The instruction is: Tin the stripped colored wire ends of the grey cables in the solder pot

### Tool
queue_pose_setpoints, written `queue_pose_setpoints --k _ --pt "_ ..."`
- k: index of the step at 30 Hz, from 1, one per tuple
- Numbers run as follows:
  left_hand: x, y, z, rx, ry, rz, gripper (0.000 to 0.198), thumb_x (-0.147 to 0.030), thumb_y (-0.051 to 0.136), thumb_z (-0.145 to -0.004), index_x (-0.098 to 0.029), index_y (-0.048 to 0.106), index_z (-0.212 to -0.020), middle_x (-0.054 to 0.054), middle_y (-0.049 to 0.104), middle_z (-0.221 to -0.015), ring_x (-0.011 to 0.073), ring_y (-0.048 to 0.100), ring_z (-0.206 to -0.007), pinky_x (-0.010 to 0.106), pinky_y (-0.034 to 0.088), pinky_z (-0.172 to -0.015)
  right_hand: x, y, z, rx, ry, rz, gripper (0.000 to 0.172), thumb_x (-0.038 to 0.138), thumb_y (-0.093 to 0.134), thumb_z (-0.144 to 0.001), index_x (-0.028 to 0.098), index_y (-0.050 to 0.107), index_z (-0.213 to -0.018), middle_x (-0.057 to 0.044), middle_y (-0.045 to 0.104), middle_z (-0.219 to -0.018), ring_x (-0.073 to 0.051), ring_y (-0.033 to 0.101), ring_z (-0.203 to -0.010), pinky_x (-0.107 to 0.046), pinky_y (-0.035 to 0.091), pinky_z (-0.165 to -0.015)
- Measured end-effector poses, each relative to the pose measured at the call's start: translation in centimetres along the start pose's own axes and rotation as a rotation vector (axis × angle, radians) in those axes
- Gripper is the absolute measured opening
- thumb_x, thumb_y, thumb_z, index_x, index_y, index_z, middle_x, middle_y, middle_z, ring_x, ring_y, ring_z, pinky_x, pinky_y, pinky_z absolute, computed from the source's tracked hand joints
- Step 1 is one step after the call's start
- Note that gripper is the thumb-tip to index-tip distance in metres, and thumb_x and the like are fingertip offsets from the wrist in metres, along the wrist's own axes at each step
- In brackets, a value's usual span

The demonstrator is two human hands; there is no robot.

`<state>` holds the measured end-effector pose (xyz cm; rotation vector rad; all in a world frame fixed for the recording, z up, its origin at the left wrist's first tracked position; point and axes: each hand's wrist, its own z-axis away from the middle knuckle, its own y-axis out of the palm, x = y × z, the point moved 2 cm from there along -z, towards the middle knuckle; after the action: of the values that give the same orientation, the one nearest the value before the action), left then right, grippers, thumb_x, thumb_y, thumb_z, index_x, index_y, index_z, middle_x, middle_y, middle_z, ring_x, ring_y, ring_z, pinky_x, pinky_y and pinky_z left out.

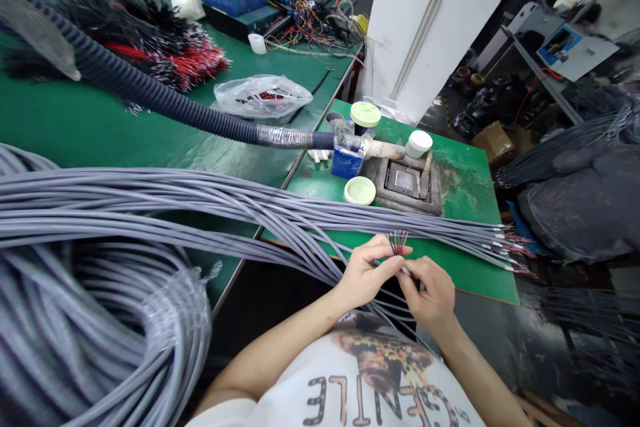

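Note:
In the head view, my left hand (367,273) is closed, with thumb and fingers pinching the fanned thin wires (399,241) at the end of a grey cable. These wires are red and dark, with pale tips pointing up. My right hand (431,290) is closed in a pinch just below them, at the whitish cable end (405,271). Behind both hands a thick bundle of grey cables (300,213) runs across the bench. Its stripped ends (513,243) lie to the right, with reddish wires showing.
A solder pot (404,180) sits on the green board (467,180), beside a yellow-green lid (359,191) and a white jar (419,143). A black corrugated hose (190,110) crosses above the bench. Coiled grey cable (110,333) fills the lower left. A person (585,200) is at right.

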<state>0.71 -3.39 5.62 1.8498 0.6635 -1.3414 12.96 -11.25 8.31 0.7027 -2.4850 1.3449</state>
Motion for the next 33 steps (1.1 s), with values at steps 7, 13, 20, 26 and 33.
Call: queue_pose_setpoints --k 7,13,20,26,33 --pt "0.3 0.1 0.0 -0.023 -0.042 0.011 0.023 -0.034 0.062 -0.085 -0.016 0.074 -0.079 0.007 0.068 -0.089 0.0174 0.061 -0.085 0.029 0.047 -0.080 0.0 0.1 -0.1 0.020 0.052 0.001 0.006 0.015 0.059 -0.085 0.021 0.059 -0.086 0.003 0.059 -0.062 -0.010 0.052 -0.055 -0.025 0.038 -0.056" --pt "0.5 0.3 -0.1 -0.054 -0.010 -0.028 0.022 -0.034 0.062 -0.086 -0.017 0.075 -0.087 0.007 0.068 -0.086 0.0172 0.060 -0.084 0.030 0.047 -0.080 0.0 0.2 -0.2 0.048 0.142 0.011 0.005 0.020 0.059 -0.087 0.021 0.060 -0.082 0.004 0.060 -0.061 -0.010 0.053 -0.054 -0.024 0.038 -0.055" --pt "0.8 0.4 0.0 -0.105 -0.035 -0.026 0.020 -0.033 0.064 -0.084 -0.017 0.076 -0.083 0.008 0.069 -0.088 0.0182 0.060 -0.085 0.032 0.047 -0.082 0.0 0.3 -0.1 0.041 0.165 0.014 0.008 0.023 0.058 -0.087 0.020 0.061 -0.080 0.003 0.061 -0.062 -0.010 0.054 -0.054 -0.023 0.039 -0.054" --pt "1.1 0.5 -0.1 -0.178 -0.027 -0.017 0.019 -0.031 0.069 -0.079 -0.019 0.076 -0.092 0.005 0.069 -0.081 0.0177 0.059 -0.082 0.032 0.047 -0.079 0.0 0.4 0.0 0.020 0.173 0.013 0.006 0.023 0.058 -0.087 0.021 0.060 -0.082 0.004 0.059 -0.060 -0.010 0.054 -0.052 -0.022 0.039 -0.052" --pt "1.2 0.7 -0.1 -0.188 0.078 -0.125 0.018 -0.030 0.064 -0.084 -0.020 0.075 -0.094 0.005 0.067 -0.079 0.0160 0.058 -0.077 0.030 0.046 -0.072 -0.1 0.3 0.1 0.020 0.218 -0.003 0.009 0.025 0.057 -0.087 0.020 0.059 -0.081 0.005 0.057 -0.057 -0.009 0.050 -0.049 -0.022 0.037 -0.049"
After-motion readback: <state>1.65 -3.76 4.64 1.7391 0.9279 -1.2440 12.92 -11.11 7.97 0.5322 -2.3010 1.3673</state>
